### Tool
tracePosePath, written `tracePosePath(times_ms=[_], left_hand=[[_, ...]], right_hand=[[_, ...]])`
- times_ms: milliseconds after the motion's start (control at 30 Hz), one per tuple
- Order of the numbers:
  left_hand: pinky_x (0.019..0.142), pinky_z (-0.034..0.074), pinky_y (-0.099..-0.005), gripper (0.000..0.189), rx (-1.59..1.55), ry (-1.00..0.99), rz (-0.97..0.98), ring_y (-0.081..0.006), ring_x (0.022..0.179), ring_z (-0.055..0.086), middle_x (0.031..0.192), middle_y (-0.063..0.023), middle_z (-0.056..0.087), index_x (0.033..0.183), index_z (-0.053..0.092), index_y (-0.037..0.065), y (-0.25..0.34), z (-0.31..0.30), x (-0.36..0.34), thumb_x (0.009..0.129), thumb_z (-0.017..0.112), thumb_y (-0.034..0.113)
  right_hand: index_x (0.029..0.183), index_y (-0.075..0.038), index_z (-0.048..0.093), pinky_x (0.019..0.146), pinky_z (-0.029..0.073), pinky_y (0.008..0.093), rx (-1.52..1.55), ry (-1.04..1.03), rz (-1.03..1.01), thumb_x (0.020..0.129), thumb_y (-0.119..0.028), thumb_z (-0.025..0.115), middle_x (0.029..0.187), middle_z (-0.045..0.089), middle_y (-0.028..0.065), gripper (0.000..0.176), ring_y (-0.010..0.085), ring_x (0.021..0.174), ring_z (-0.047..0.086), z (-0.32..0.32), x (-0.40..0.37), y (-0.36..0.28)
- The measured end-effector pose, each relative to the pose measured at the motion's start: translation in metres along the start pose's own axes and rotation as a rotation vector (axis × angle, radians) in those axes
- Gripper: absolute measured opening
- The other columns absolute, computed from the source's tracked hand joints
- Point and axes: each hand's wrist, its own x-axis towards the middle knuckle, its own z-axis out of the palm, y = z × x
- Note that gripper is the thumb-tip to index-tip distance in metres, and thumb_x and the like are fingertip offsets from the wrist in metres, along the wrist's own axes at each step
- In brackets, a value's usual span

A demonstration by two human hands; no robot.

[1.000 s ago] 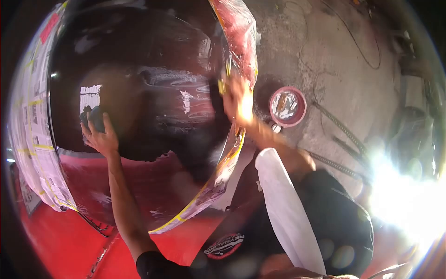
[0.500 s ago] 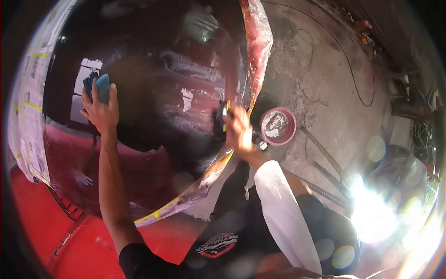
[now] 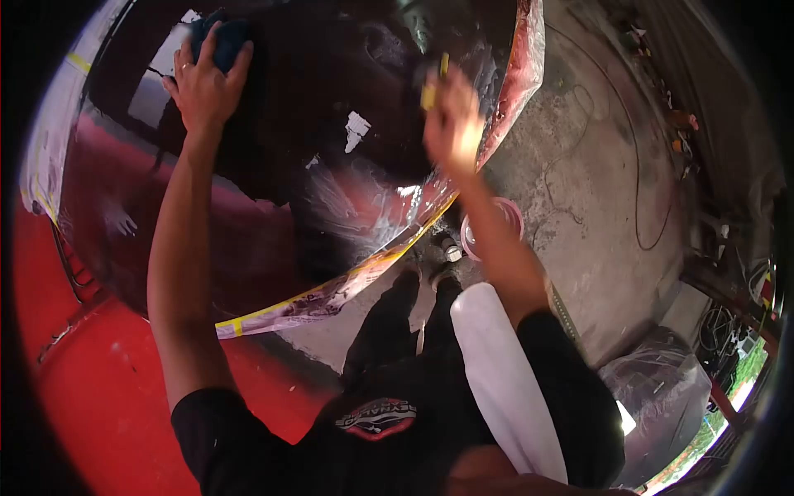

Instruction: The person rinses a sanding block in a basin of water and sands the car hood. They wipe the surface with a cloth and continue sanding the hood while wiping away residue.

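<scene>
A dark, glossy car body panel [image 3: 289, 116] fills the upper left of the head view, with wet whitish smears near its lower right edge. Far up on its left side, my left hand [image 3: 207, 93] presses a blue cloth [image 3: 231, 43] against the surface, fingers curved over it. My right hand [image 3: 456, 124], blurred by motion, grips what looks like a yellow and black sanding block [image 3: 429, 94] at the panel's right side. The block's underside is hidden.
Plastic masking [image 3: 517, 95] with yellow tape borders the panel. A pink basin [image 3: 518, 217] on the concrete floor [image 3: 587, 207] is partly covered by my right forearm. A red surface [image 3: 124, 388] lies lower left. A white towel [image 3: 509, 380] hangs down in front of me.
Both hands have moved up in the view, my left with the cloth and my right with the block. The view has shifted too, and the basin is now mostly behind my forearm.
</scene>
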Motion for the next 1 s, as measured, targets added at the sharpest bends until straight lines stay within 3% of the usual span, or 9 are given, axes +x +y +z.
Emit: tracePosePath(times_ms=[100,167,233,300,433,533,733,833,1000], left_hand=[[0.116,0.017,-0.0699,0.072,-0.011,0.024,0.017,-0.0406,0.146,0.034,0.156,-0.0175,0.04,0.147,0.051,0.03,-0.002,0.003,-0.001,0.086,0.064,0.065],[0.116,0.018,-0.0699,0.072,-0.001,0.026,-0.003,-0.0409,0.146,0.034,0.156,-0.0171,0.04,0.147,0.051,0.03,0.0,0.003,-0.005,0.086,0.065,0.065],[0.116,0.018,-0.07,0.072,0.006,0.034,-0.034,-0.0413,0.146,0.034,0.156,-0.0167,0.04,0.147,0.052,0.03,0.004,0.002,0.0,0.085,0.065,0.065],[0.114,0.022,-0.0698,0.071,0.085,0.051,-0.045,-0.0377,0.145,0.037,0.155,-0.0157,0.043,0.147,0.052,0.031,0.008,0.002,-0.001,0.087,0.064,0.065],[0.114,0.022,-0.0697,0.072,0.055,0.061,-0.02,-0.036,0.144,0.04,0.153,-0.016,0.046,0.147,0.052,0.032,0.0,0.004,0.001,0.085,0.066,0.066],[0.114,0.022,-0.0693,0.074,0.176,-0.015,-0.032,-0.0335,0.144,0.04,0.153,-0.0141,0.046,0.148,0.05,0.033,-0.006,0.014,0.006,0.087,0.06,0.071],[0.114,0.023,-0.0699,0.072,0.158,-0.015,-0.039,-0.0339,0.145,0.038,0.154,-0.0156,0.044,0.147,0.051,0.029,-0.001,0.014,0.002,0.088,0.06,0.069],[0.114,0.021,-0.0716,0.074,0.083,0.026,-0.155,-0.0381,0.146,0.036,0.155,-0.0203,0.042,0.148,0.05,0.028,0.014,0.009,0.009,0.088,0.061,0.07],[0.114,0.018,-0.0734,0.087,0.072,-0.006,-0.26,-0.0488,0.147,0.028,0.156,-0.0272,0.037,0.149,0.048,0.013,0.087,0.006,0.024,0.086,0.061,0.072]], right_hand=[[0.12,-0.009,0.072,0.097,0.052,0.0472,0.036,0.017,0.085,0.089,-0.014,0.069,0.134,0.062,0.0196,0.032,0.0392,0.117,0.061,0.026,0.085,0.023],[0.116,-0.006,0.072,0.096,0.053,0.0476,-0.107,-0.019,0.085,0.088,-0.004,0.066,0.127,0.065,0.0212,0.029,0.0418,0.115,0.063,0.005,0.027,-0.013],[0.126,-0.007,0.067,0.102,0.051,0.0504,-0.017,0.076,-0.045,0.083,0.007,0.063,0.138,0.057,0.0255,0.046,0.0415,0.125,0.058,-0.004,-0.078,-0.023],[0.129,-0.01,0.066,0.11,0.045,0.0481,0.02,-0.061,0.146,0.084,-0.001,0.064,0.139,0.057,0.026,0.045,0.0438,0.132,0.053,-0.029,-0.12,-0.052],[0.125,-0.012,0.069,0.101,0.051,0.0455,-0.087,-0.009,0.263,0.089,-0.025,0.071,0.135,0.061,0.0213,0.038,0.0401,0.121,0.062,-0.001,0.004,0.001],[0.122,-0.011,0.07,0.1,0.05,0.045,-0.053,-0.047,0.259,0.087,-0.026,0.073,0.132,0.062,0.0229,0.038,0.0395,0.117,0.062,-0.004,0.062,0.015],[0.129,-0.007,0.065,0.099,0.05,0.0503,-0.105,-0.043,0.227,0.092,-0.016,0.066,0.137,0.053,0.0308,0.038,0.0489,0.118,0.056,0.001,0.031,-0.027],[0.138,-0.018,0.063,0.109,0.045,0.0462,0.008,-0.161,0.042,0.09,-0.013,0.07,0.147,0.051,0.0221,0.048,0.0438,0.132,0.051,0.011,0.029,-0.042],[0.134,-0.018,0.066,0.101,0.049,0.0433,0.128,-0.323,0.131,0.091,-0.018,0.068,0.143,0.054,0.015,0.043,0.0374,0.121,0.058,0.038,0.133,-0.019]])
